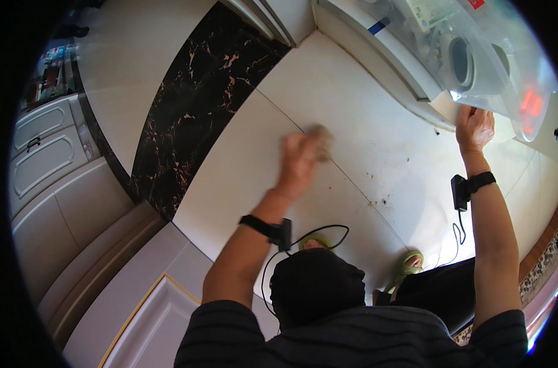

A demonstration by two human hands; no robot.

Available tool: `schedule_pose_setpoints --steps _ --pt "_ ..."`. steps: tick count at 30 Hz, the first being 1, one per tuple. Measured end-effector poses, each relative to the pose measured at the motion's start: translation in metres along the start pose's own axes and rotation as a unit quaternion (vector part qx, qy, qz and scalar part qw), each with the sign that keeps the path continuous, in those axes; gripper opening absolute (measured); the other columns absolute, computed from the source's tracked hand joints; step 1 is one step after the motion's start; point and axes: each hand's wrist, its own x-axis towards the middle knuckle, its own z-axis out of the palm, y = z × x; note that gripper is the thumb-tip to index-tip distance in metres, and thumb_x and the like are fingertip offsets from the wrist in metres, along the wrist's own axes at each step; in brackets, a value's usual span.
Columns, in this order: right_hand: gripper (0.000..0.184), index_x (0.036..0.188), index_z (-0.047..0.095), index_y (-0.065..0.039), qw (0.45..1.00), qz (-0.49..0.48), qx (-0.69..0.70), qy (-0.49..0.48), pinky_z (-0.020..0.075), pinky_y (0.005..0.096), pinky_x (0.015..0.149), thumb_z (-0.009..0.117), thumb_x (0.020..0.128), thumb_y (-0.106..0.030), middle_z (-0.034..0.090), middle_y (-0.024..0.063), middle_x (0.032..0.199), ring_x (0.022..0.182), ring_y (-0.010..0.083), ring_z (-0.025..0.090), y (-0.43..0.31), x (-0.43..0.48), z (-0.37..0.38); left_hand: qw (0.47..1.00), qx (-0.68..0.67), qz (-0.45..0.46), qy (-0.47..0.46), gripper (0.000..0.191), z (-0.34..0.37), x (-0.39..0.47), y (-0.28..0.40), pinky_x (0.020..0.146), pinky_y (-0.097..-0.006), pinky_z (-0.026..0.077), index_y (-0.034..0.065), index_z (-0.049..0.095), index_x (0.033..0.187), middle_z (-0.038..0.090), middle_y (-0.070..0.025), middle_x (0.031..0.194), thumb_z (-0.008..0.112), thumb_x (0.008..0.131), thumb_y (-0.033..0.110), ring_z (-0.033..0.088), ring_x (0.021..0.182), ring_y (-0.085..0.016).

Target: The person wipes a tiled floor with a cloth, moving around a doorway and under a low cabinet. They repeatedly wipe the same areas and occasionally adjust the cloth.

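Observation:
My left hand is blurred over the pale tiled floor, closed around a brownish, crumpled cloth-like thing. Too blurred to name for sure, that thing lies close to or against the tile near a joint line. Dark and yellowish crumbs are scattered on the tiles to the right of it. At the upper right, my right hand has its fingers curled at the lower edge of a translucent plastic box; the fingertips are partly hidden. Inside the box show a grey-white hollow container and some packets.
A black marble-patterned strip crosses the floor at left. White drawer fronts stand beyond it, with a panelled door at lower left. My green sandals are on the tiles. Black cables hang from the wrist straps.

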Motion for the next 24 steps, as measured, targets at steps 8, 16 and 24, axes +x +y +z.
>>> schedule_pose_setpoints --steps 8,16,24 --pt "0.012 0.085 0.054 -0.01 1.0 -0.004 0.026 -0.01 0.0452 0.0431 0.06 0.056 0.082 -0.021 0.053 0.0055 0.065 0.063 0.0295 0.055 -0.009 0.001 0.001 0.908 -0.254 -0.248 0.224 0.04 -0.066 -0.053 -0.107 0.083 -0.0345 0.047 0.0017 0.048 0.126 0.041 -0.0146 0.116 0.056 0.087 0.003 0.045 0.104 -0.023" --pt "0.02 0.095 0.059 -0.011 0.997 -0.076 0.012 0.027 0.0467 0.0439 0.07 0.055 0.085 -0.028 0.063 0.0128 0.085 0.08 0.034 0.059 0.026 -0.008 0.023 0.995 0.079 -0.047 -0.029 0.037 0.059 -0.033 0.03 0.084 -0.0362 0.045 0.0049 0.053 0.12 0.044 -0.0133 0.108 0.062 0.083 0.005 0.047 0.102 -0.027" --pt "0.025 0.099 0.058 -0.01 0.985 0.092 0.072 -0.129 0.0486 0.0405 0.077 0.054 0.085 -0.03 0.066 0.0122 0.091 0.086 0.0309 0.062 0.0 0.011 -0.01 0.984 -0.105 -0.141 0.036 0.043 0.01 -0.058 0.081 0.092 -0.0322 0.041 0.0034 0.052 0.126 0.04 -0.0125 0.113 0.061 0.085 0.006 0.046 0.104 -0.025"
